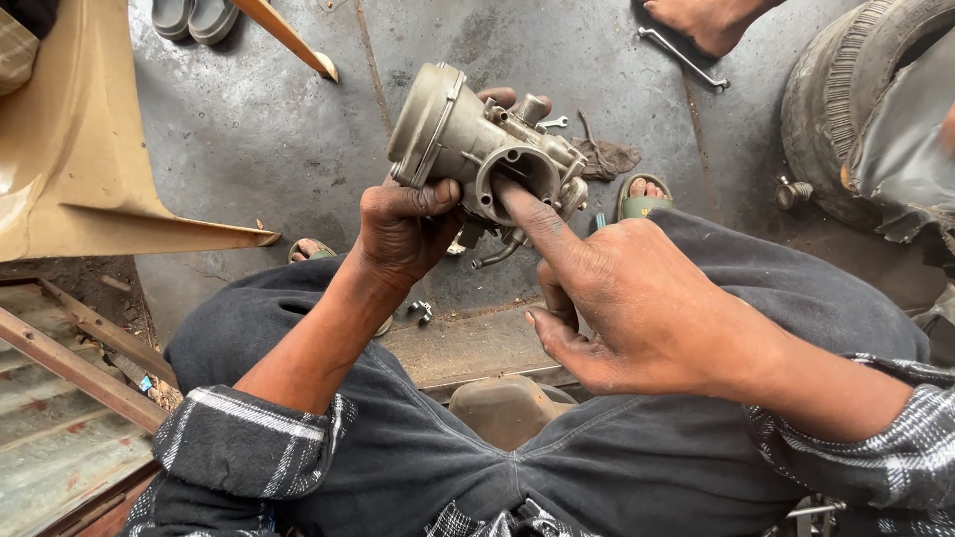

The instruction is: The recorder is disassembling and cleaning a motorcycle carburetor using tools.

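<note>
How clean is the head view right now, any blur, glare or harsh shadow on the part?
Head view: soft, even daylight, no glare; the carburetor and both hands, left and right, are sharp; the tyre at the right edge is smeared and wide-angle stretched.

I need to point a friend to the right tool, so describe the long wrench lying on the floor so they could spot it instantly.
Start at the grey concrete floor and look to its far edge, by another person's bare foot. Just left of that foot lies the long wrench, a slim silvery bar set at a slant. It is much longer than the small spanner beside the metal carburettor in the left hand.
</note>
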